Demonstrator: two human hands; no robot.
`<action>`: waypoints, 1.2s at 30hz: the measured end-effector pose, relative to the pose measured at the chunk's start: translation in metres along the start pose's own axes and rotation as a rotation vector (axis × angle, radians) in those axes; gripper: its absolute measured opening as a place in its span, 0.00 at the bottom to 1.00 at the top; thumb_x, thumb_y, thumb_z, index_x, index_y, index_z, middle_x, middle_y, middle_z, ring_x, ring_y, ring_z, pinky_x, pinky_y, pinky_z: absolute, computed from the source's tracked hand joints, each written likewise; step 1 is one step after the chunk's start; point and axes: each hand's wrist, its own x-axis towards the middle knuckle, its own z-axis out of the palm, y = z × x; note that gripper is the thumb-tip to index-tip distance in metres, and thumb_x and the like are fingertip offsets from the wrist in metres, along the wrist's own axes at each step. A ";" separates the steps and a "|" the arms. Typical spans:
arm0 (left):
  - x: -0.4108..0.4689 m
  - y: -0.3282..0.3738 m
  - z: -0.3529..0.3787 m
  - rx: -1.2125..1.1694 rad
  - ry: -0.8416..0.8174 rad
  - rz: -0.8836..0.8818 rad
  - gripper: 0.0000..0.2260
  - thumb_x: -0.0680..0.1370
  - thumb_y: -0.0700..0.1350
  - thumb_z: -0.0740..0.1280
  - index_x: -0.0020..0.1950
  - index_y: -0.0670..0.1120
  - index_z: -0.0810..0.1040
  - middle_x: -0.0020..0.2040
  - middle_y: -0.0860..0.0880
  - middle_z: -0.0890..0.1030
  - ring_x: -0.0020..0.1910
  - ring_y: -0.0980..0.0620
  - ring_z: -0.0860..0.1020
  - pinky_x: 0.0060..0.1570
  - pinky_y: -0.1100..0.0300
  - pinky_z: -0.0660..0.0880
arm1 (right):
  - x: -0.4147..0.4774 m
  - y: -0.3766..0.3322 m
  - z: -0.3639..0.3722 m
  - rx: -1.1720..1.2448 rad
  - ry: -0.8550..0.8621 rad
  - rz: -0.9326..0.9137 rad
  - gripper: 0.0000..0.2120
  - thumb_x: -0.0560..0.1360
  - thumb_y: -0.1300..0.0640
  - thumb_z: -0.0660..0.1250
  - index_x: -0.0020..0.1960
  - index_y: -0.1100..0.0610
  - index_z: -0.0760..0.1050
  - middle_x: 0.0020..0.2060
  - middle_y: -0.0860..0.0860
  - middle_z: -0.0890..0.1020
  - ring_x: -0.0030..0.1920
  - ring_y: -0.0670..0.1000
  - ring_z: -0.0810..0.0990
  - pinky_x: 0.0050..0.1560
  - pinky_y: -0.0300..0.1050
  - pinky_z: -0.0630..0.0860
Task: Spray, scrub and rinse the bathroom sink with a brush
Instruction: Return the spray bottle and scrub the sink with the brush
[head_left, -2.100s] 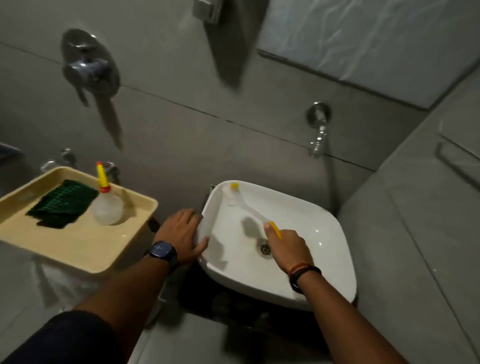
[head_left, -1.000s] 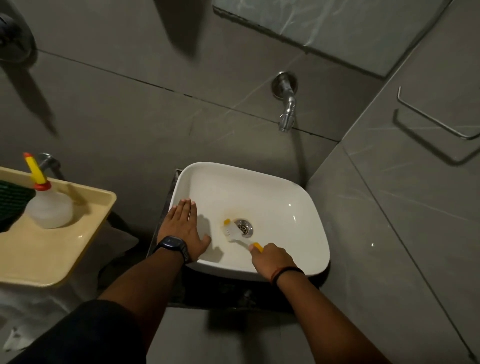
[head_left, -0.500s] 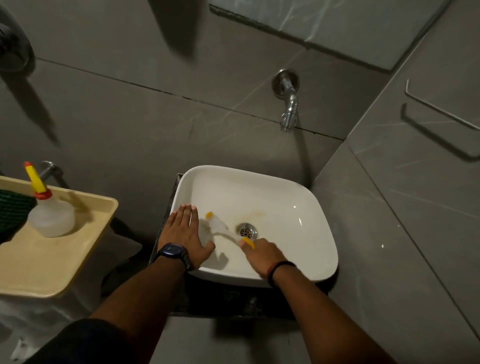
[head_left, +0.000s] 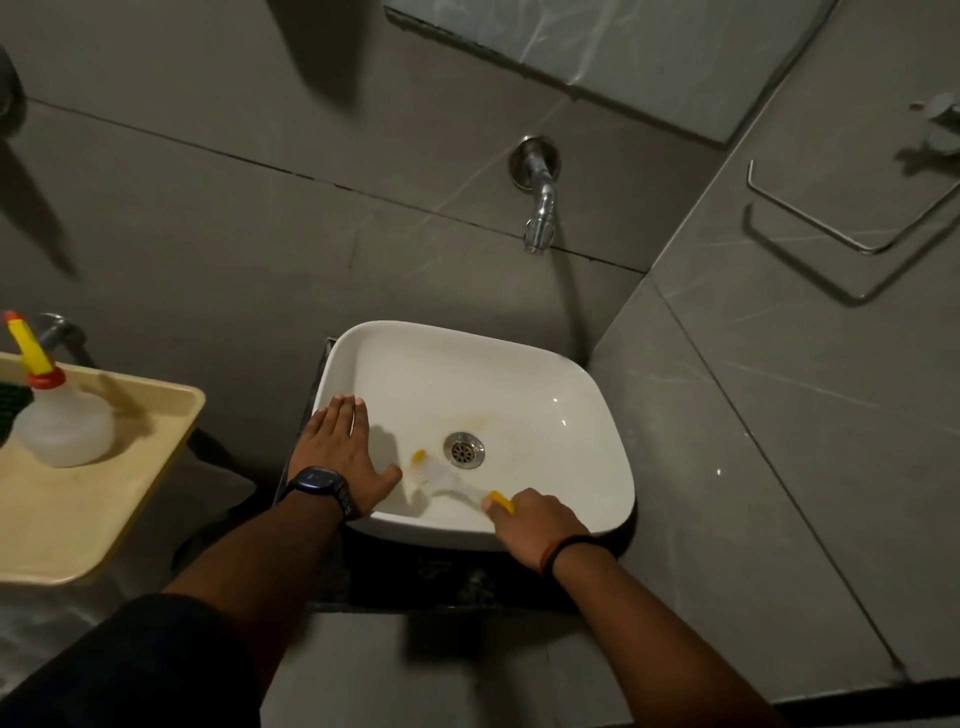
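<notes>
A white square sink (head_left: 597, 410) stands against the grey tiled wall, with a metal drain (head_left: 464, 450) in its bowl and a yellowish stain beside it. My right hand (head_left: 530, 522) grips the yellow handle of a white brush (head_left: 441, 478) at the near rim; the brush head rests on the bowl left of the drain. My left hand (head_left: 340, 454) lies flat, fingers together, on the sink's left rim. A chrome tap (head_left: 537, 208) juts from the wall above the sink; no water runs from it.
A beige tray (head_left: 104, 499) at the left holds a clear spray bottle (head_left: 57, 421) with a red and yellow nozzle and a green scrub pad (head_left: 8, 410) at the frame edge. A metal towel rail (head_left: 841, 228) is on the right wall. A mirror (head_left: 597, 47) hangs above.
The brush head has moved from the back left corner of the bowl down to the near left side by the drain. My left hand has stayed on the left rim.
</notes>
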 end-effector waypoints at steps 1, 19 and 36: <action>0.000 0.000 0.000 -0.003 0.002 0.000 0.44 0.70 0.68 0.49 0.76 0.41 0.41 0.78 0.43 0.47 0.76 0.46 0.45 0.74 0.51 0.43 | 0.003 -0.002 -0.001 -0.007 0.064 0.039 0.25 0.75 0.38 0.54 0.54 0.58 0.74 0.52 0.58 0.80 0.51 0.59 0.78 0.49 0.49 0.73; -0.001 0.001 -0.001 -0.005 0.014 -0.005 0.44 0.71 0.67 0.50 0.76 0.41 0.41 0.78 0.42 0.47 0.76 0.46 0.45 0.74 0.51 0.42 | 0.048 0.023 -0.006 0.105 0.079 0.209 0.26 0.75 0.39 0.54 0.57 0.60 0.72 0.55 0.61 0.79 0.53 0.61 0.77 0.50 0.49 0.71; -0.003 0.000 -0.003 -0.024 0.020 0.015 0.42 0.72 0.64 0.51 0.75 0.40 0.41 0.78 0.41 0.47 0.76 0.46 0.46 0.74 0.51 0.42 | 0.025 -0.023 0.010 0.137 0.049 0.093 0.25 0.74 0.38 0.54 0.53 0.59 0.74 0.52 0.59 0.79 0.51 0.60 0.77 0.50 0.49 0.73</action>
